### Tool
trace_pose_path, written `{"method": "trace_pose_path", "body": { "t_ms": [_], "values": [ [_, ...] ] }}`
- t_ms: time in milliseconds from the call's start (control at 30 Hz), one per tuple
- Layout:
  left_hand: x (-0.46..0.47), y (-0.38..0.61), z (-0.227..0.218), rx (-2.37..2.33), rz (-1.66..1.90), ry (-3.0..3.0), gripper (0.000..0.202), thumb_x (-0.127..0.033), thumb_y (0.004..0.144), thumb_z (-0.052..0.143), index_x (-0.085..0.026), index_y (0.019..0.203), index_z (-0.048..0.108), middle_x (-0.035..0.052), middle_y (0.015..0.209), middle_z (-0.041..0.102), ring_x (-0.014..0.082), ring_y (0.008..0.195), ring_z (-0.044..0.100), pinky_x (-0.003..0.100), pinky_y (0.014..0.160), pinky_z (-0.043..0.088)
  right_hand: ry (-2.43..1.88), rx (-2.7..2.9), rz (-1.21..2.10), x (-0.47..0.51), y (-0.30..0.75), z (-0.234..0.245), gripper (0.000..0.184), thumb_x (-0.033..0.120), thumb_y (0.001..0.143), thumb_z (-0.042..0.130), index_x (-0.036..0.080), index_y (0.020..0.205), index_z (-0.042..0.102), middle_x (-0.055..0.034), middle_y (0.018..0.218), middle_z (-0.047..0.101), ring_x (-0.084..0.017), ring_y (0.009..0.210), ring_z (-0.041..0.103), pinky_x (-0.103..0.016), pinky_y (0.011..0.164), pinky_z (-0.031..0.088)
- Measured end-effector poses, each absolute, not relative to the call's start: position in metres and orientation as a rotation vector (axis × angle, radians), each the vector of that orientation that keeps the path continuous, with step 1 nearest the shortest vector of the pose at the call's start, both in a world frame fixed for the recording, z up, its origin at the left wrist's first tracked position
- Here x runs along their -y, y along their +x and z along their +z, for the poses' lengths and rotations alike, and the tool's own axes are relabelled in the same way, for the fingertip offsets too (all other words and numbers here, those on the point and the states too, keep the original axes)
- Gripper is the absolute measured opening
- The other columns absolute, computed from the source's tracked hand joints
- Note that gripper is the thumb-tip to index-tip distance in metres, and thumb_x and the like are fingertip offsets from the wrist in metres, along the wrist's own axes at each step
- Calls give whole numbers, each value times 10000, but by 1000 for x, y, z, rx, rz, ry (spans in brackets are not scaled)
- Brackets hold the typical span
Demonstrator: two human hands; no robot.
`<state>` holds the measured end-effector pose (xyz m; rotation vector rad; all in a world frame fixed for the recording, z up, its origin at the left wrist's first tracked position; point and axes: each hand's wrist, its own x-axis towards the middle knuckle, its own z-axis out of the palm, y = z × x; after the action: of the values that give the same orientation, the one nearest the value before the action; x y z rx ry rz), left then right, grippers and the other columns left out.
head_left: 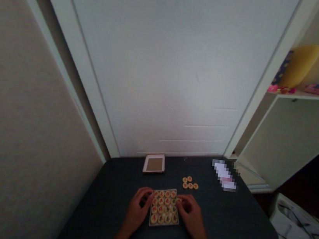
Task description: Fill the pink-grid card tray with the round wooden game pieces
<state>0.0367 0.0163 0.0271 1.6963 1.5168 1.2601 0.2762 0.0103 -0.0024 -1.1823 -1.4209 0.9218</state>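
Note:
A square, shallow box lies on the dark table, filled with rows of round wooden xiangqi pieces. Some pieces carry red characters, others dark ones. My left hand grips the left edge of this box, its thumb and fingers curled near the upper left corner. At the upper right edge, my right hand pinches a xiangqi piece between thumb and forefinger. Several loose xiangqi pieces with red marks lie beyond my right hand. Further back sits a box lid, its tan inside facing up.
The dark table meets a white panel at the back. A blurred-out white and pink item lies at the back right. To the right, a shelf holds a yellow object, and a white box with cables stands below.

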Motion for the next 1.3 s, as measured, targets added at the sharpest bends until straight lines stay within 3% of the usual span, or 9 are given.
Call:
{"method": "trace_pose_path", "body": {
  "t_ms": [500,700,1033,1300],
  "values": [
    [-16,32,15,-1528,1193,1836,300,-467,918,601,-232,1051,731,92,1102,706,208,828,702,357,785,599,-1229,1349,970,-9,277,-9,370,552,909,615,237,1047,750,-85,990,736,-247,868,707,-338,789,574],
    [-18,27,10,-1552,1193,1603,349,-494,915,585,-217,1081,720,82,1017,774,244,910,738,369,822,609,-1213,1312,1012,-10,277,-8,345,522,917,619,230,1047,751,-96,1037,731,-257,932,705,-344,823,575],
    [-18,28,15,-1611,1168,1576,351,-509,899,569,-229,1030,734,76,1016,788,260,918,751,384,837,614,-1174,1266,994,-11,278,-3,394,473,860,696,208,1151,709,-82,982,727,-224,852,714,-316,789,585],
    [-18,28,11,-1599,1203,1611,305,-469,911,569,-234,1018,732,58,988,793,250,896,759,367,823,619,-1236,1285,1006,-10,278,-4,366,522,853,695,204,1028,741,-67,906,725,-221,812,704,-294,737,571]
  ]
}}
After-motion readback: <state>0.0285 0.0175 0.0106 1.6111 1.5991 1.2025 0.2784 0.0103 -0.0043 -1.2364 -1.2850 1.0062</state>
